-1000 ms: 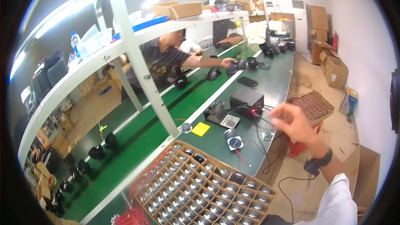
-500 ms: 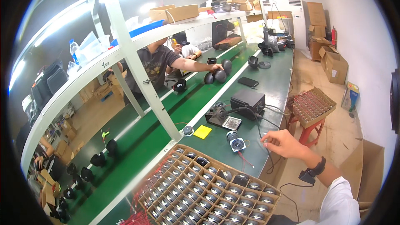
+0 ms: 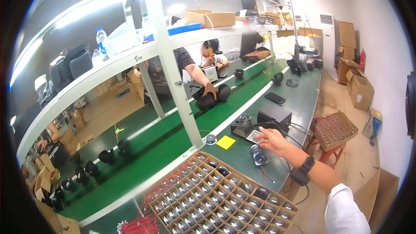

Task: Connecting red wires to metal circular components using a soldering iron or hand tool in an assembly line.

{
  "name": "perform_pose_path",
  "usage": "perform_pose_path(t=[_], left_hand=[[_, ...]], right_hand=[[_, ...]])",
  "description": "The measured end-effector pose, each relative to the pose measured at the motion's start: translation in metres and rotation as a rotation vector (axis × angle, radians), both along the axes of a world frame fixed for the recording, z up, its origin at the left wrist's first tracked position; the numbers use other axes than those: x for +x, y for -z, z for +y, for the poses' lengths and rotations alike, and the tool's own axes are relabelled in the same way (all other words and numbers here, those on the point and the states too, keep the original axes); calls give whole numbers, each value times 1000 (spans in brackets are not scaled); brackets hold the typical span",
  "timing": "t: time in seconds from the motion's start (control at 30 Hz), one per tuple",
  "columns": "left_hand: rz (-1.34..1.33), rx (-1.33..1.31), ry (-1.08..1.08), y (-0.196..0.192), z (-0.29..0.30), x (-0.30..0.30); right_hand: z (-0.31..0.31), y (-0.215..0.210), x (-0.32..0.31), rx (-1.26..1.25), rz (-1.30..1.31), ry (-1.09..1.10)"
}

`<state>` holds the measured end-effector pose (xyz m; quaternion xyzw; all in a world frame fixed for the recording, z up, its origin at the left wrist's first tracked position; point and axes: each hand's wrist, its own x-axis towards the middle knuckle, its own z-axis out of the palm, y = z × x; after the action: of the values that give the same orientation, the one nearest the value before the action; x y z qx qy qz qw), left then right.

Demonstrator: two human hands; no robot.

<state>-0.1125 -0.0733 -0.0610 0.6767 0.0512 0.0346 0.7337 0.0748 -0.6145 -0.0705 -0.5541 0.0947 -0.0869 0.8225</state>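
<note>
On the green workbench [image 3: 299, 104], seen from the head camera, the person's right hand [image 3: 273, 141] reaches forward with the fingers spread and holds nothing. Its fingertips are just beside a small black soldering stand [image 3: 243, 126], which stands in front of a black box-shaped unit [image 3: 274, 117]. Two small round speakers [image 3: 258, 154] with thin wires lie on the bench just below the hand, close to the wrist with a black watch [image 3: 307, 164]. A yellow note pad [image 3: 225, 142] lies to the left of them. Nearer to the camera is a cardboard tray [image 3: 216, 199] with many compartments, full of similar speakers. The left hand is not visible. Across the conveyor, another person's hand [image 3: 211, 91] rests on black headphones [image 3: 214, 97].
</note>
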Motion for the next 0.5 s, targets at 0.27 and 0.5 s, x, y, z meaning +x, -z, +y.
perform_pose_path(t=[0.27,0.5], left_hand=[[-83,71,56,14,7,11],[-258,159,-45,14,5,15]], right_hand=[[-21,20,57,-176,-11,139],[-1,1,26,-427,-93,213]])
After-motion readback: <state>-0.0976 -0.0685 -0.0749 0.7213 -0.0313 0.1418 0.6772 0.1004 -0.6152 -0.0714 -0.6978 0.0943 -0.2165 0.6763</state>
